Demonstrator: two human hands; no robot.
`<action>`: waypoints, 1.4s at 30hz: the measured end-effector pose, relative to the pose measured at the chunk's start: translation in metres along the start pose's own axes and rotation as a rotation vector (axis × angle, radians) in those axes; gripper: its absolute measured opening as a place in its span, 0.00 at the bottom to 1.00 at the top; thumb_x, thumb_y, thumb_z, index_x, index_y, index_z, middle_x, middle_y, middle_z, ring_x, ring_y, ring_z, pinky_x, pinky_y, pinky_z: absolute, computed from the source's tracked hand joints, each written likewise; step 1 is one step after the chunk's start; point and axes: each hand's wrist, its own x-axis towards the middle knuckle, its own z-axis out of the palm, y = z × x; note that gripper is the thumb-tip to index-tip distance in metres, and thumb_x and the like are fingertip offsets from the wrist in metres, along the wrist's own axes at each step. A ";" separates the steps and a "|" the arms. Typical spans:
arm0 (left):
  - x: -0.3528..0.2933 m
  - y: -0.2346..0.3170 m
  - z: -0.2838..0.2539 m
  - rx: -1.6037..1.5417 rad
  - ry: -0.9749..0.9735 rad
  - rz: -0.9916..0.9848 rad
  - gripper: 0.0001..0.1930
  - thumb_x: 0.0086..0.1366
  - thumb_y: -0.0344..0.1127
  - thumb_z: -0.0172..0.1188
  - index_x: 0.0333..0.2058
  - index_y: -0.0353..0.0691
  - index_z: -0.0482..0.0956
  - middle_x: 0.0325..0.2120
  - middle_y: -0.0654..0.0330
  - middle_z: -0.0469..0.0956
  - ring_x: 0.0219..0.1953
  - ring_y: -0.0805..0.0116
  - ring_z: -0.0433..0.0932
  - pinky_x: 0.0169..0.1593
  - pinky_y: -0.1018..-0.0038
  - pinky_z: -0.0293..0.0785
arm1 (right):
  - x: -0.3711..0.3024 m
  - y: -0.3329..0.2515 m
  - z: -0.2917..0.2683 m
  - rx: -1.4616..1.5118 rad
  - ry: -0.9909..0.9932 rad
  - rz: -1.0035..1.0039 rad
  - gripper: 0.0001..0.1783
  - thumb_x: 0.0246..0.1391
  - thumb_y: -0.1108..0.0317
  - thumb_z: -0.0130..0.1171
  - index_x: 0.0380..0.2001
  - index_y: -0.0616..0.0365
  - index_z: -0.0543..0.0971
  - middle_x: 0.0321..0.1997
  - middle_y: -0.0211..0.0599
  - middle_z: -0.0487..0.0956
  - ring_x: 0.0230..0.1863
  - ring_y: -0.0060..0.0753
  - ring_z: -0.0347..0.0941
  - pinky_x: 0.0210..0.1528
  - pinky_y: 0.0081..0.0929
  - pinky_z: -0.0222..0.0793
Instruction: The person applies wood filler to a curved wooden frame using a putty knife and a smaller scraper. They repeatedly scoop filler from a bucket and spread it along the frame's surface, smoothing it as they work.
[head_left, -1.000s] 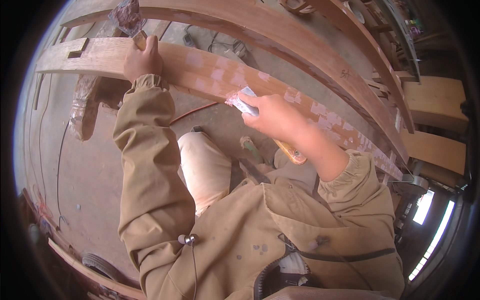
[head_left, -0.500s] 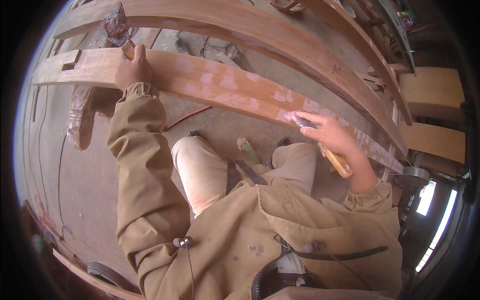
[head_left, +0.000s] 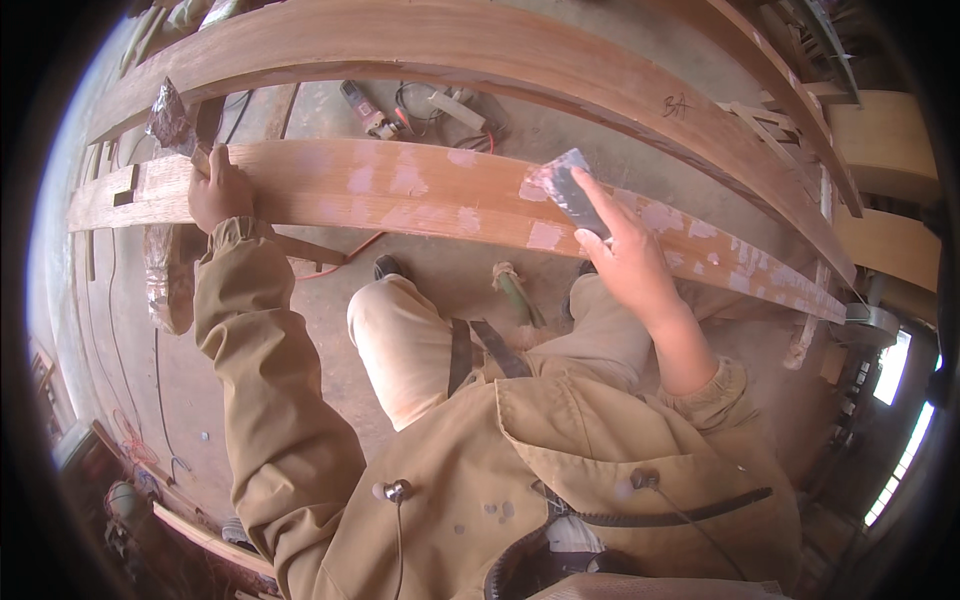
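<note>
A curved wooden beam [head_left: 300,190] patched with pale pink filler runs across in front of me. My left hand [head_left: 221,192] rests at its left part, closed round the wooden handle of a putty knife [head_left: 172,120]; a reddish-brown lump of filler coats that blade, which points up and away. Over the beam's middle, my right hand [head_left: 632,258] grips a second putty knife [head_left: 574,195], a wide flat blade with pinkish filler at its far corner. Its fingers lie along the blade, hiding the handle. That blade is at the beam's face; whether it touches, I cannot tell.
Beyond lies another long curved beam [head_left: 400,45]. On the floor between them are a power tool [head_left: 368,110] and cables. A plastic-wrapped support [head_left: 170,285] stands under the beam's left end. Curved panels [head_left: 885,130] are stacked at the right.
My right hand has moved up and slightly left along the beam, and its putty knife now shows its flat face. The view has shifted; my left hand still holds its knife.
</note>
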 end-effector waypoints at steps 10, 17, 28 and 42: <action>-0.001 -0.010 0.007 -0.489 -0.122 -0.441 0.12 0.51 0.33 0.59 0.36 0.53 0.75 0.28 0.52 0.76 0.30 0.48 0.76 0.29 0.58 0.71 | 0.059 -0.006 0.016 -0.387 -0.223 -0.583 0.33 0.46 0.72 0.55 0.58 0.38 0.67 0.26 0.37 0.69 0.24 0.40 0.73 0.27 0.35 0.72; -0.004 -0.010 0.007 -0.388 -0.060 -0.283 0.12 0.51 0.33 0.59 0.36 0.54 0.75 0.28 0.53 0.76 0.29 0.49 0.76 0.29 0.59 0.71 | 0.074 -0.020 0.011 -0.331 -0.439 -0.342 0.24 0.53 0.60 0.55 0.55 0.39 0.70 0.27 0.40 0.74 0.29 0.46 0.72 0.30 0.38 0.70; -0.002 0.010 -0.004 -0.250 -0.094 -0.267 0.12 0.52 0.32 0.56 0.37 0.55 0.73 0.29 0.56 0.76 0.31 0.51 0.76 0.31 0.59 0.71 | 0.091 -0.060 -0.002 -0.586 -0.509 -0.296 0.17 0.55 0.59 0.52 0.48 0.40 0.77 0.30 0.41 0.78 0.34 0.46 0.74 0.35 0.40 0.69; 0.007 0.043 -0.025 -0.189 -0.043 -0.322 0.19 0.55 0.51 0.55 0.28 0.39 0.79 0.23 0.55 0.79 0.28 0.59 0.77 0.34 0.67 0.70 | 0.101 -0.075 -0.002 -0.655 -0.562 -0.247 0.15 0.52 0.60 0.54 0.44 0.42 0.80 0.33 0.42 0.80 0.36 0.45 0.75 0.39 0.38 0.69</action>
